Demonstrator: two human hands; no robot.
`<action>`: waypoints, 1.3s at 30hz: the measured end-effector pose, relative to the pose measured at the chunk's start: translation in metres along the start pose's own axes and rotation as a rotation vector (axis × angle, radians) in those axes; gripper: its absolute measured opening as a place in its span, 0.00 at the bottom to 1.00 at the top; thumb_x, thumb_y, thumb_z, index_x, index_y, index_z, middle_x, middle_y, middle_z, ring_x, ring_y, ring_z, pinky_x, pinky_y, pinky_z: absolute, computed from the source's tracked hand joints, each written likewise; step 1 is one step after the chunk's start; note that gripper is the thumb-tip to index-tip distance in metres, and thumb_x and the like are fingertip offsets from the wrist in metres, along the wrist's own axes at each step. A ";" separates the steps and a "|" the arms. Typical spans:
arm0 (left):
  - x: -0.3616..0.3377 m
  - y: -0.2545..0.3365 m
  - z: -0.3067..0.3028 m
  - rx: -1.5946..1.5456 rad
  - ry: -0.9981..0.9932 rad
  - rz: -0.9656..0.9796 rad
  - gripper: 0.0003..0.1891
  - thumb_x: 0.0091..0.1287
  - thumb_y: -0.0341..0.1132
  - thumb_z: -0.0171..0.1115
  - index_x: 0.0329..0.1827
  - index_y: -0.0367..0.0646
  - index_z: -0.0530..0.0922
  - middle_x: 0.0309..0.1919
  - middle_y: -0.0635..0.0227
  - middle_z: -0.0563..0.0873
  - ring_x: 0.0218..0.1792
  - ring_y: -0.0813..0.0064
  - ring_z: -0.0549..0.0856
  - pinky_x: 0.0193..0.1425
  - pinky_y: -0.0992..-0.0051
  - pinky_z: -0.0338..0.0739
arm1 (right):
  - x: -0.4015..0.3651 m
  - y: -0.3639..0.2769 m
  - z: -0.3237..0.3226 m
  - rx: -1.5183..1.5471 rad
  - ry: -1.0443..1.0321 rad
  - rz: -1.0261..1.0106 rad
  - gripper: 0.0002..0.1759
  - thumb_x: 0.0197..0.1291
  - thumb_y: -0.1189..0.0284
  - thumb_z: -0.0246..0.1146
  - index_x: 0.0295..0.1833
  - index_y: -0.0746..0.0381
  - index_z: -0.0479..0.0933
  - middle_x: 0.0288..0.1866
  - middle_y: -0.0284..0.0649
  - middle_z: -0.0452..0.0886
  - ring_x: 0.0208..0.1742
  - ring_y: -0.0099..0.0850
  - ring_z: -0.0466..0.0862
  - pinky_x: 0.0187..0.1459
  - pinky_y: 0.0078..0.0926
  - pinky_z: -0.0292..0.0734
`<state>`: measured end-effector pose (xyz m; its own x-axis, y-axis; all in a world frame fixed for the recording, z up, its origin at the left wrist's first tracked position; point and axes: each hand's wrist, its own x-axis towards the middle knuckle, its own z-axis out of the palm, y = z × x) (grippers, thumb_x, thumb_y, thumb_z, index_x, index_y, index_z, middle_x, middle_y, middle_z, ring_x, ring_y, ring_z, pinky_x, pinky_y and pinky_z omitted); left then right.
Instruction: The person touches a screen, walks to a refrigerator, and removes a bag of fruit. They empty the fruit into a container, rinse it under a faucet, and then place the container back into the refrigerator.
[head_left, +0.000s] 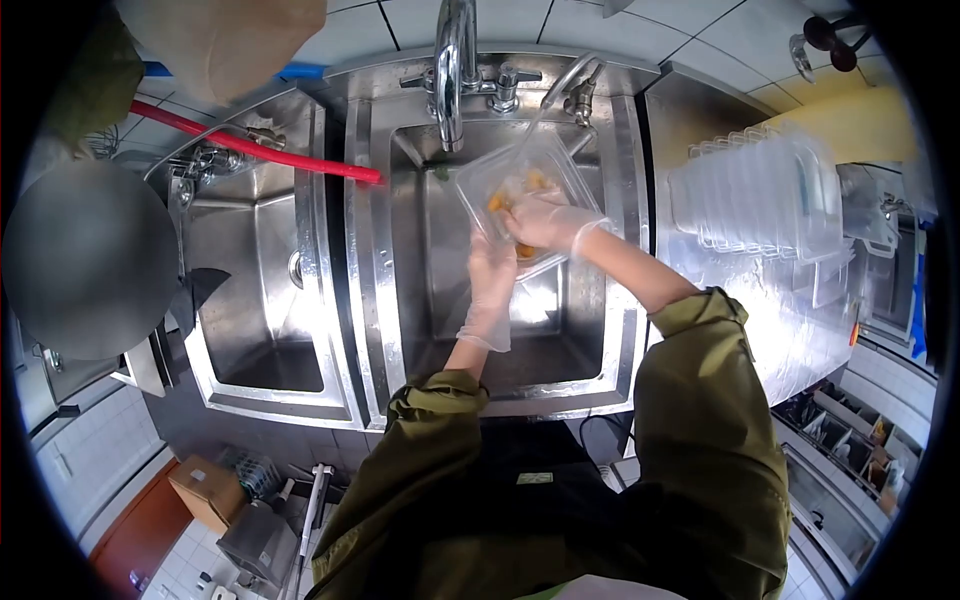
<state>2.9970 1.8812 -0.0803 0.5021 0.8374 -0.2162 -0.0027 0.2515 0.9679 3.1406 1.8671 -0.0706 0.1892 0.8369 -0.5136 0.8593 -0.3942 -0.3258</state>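
Observation:
A clear plastic container (478, 184) is tilted over the right-hand steel sink (430, 335). My left hand (490, 275), in a thin see-through glove, grips its near side from below. Over the container's inside lies my right hand (543, 222), also gloved, with its fingers curled in among yellow-orange pieces (535, 180). I cannot make out whether these are food or a scrubber, or what the right fingers hold. A clear hose (548, 98) runs down from the wall tap toward the container.
A chrome faucet (450, 75) arches over the sink's back edge. To the left is a second sink (240, 250), with a red hose (265, 150) crossing above it. Stacked clear containers (760, 190) stand on the right counter (740, 310). Another person (95, 90) is close at the left.

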 end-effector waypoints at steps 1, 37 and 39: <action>0.000 -0.004 -0.002 0.001 -0.001 0.016 0.31 0.59 0.20 0.49 0.69 0.36 0.58 0.58 0.56 0.75 0.55 0.68 0.77 0.60 0.74 0.69 | -0.001 0.008 0.008 -0.133 0.205 -0.132 0.23 0.58 0.66 0.57 0.58 0.62 0.69 0.39 0.48 0.82 0.47 0.45 0.81 0.53 0.42 0.71; -0.020 0.064 -0.099 0.909 -0.226 0.079 0.34 0.60 0.27 0.54 0.72 0.38 0.55 0.40 0.45 0.82 0.40 0.51 0.84 0.42 0.66 0.78 | -0.002 -0.116 0.078 0.628 0.428 0.001 0.36 0.62 0.54 0.52 0.73 0.49 0.49 0.74 0.50 0.46 0.75 0.57 0.41 0.71 0.57 0.36; -0.023 0.072 -0.097 0.932 -0.236 0.032 0.33 0.61 0.27 0.54 0.71 0.37 0.55 0.43 0.47 0.82 0.42 0.54 0.84 0.45 0.68 0.78 | 0.001 -0.122 0.082 0.688 0.453 -0.014 0.35 0.63 0.55 0.51 0.73 0.49 0.50 0.74 0.52 0.47 0.74 0.59 0.42 0.70 0.57 0.37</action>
<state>2.9011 1.9271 -0.0185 0.6751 0.6922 -0.2554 0.6181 -0.3416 0.7080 2.9973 1.8847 -0.0968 0.4805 0.8574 -0.1843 0.4078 -0.4045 -0.8186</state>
